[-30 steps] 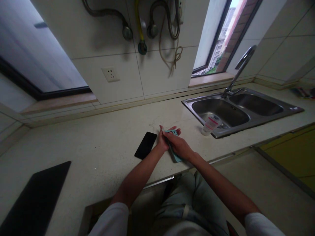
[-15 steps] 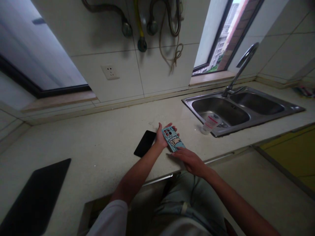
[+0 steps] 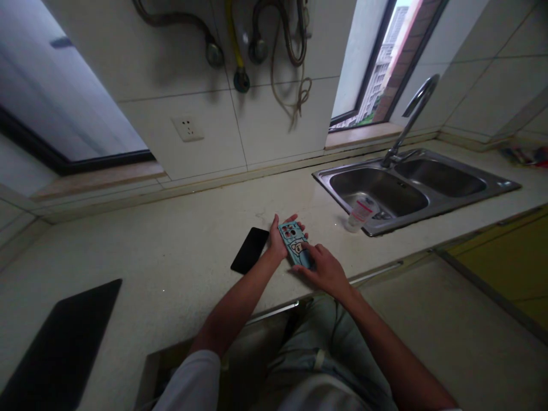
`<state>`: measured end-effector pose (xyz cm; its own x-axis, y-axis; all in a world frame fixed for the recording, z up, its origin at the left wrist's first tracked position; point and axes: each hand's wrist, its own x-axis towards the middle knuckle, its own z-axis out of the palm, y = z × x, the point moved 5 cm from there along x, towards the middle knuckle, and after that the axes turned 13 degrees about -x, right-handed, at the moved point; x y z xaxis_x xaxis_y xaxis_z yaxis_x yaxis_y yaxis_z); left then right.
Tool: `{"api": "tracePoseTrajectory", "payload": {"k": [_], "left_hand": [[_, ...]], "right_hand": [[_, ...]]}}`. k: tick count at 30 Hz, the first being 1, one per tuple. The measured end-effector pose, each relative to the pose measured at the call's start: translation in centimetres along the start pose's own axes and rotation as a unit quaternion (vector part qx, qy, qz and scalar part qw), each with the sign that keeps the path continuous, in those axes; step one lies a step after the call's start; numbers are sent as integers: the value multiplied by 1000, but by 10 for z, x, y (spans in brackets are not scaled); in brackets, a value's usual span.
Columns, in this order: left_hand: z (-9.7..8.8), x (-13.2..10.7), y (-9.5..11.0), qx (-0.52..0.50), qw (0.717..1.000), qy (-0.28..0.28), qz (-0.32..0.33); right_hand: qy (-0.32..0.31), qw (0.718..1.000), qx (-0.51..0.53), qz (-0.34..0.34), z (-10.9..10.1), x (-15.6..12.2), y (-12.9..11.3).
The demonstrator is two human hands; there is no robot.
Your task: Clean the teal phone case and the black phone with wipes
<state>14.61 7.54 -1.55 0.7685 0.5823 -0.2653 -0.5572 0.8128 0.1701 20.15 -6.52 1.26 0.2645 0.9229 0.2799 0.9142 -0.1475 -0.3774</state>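
Observation:
A light blue phone case (image 3: 296, 246) with a cartoon figure and camera cut-outs is held over the counter, its outer back facing up. Reddish, skin-like patches show through the cut-outs. My left hand (image 3: 279, 242) supports it from beneath and the left side, with fingertips curling past its far right edge. At the near end, my right hand (image 3: 327, 271) grips the case, thumb at the lower left edge and fingers over the printed face. On the counter just left of my left hand lies a flat black phone (image 3: 250, 250), partly behind my forearm.
A clear plastic cup with a red band (image 3: 360, 213) leans at the sink's near-left corner. The steel double sink (image 3: 445, 212) and tap (image 3: 406, 123) are on the right. A large black panel (image 3: 64, 342) lies at left. The counter's front edge (image 3: 274, 313) runs close by.
My right hand has shifted its hold, its fingers now farther up over the printed face of the case. The case stays in my left hand. The whole view has shifted slightly.

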Motion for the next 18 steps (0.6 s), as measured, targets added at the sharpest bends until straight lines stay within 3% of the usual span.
{"api": "tracePoseTrajectory", "payload": {"k": [3,5,10,12,15,17,18], "left_hand": [[-1,-1,2,11,1000,16,24],[1,-2,2,17,999,26,42],[7,-3,-2,29,999,4,34],[8,-3,-5,44,999,-4,5],[10,-6,-9,54,997,-27,-48],[12,-7,-10,39,996,-51,-65],[12,-7,-10,30,996,-57,-65]], "right_hand": [[8,997,-71,-12,0,-3,-10],[19,998,-60,-9,-3,-4,-11],[67,987,140,41,-9,3,4],[54,952,278,112,-3,6,15],[6,854,472,217,17,7,21],[-23,811,535,237,25,7,18],[-34,804,546,234,28,7,17]]}}
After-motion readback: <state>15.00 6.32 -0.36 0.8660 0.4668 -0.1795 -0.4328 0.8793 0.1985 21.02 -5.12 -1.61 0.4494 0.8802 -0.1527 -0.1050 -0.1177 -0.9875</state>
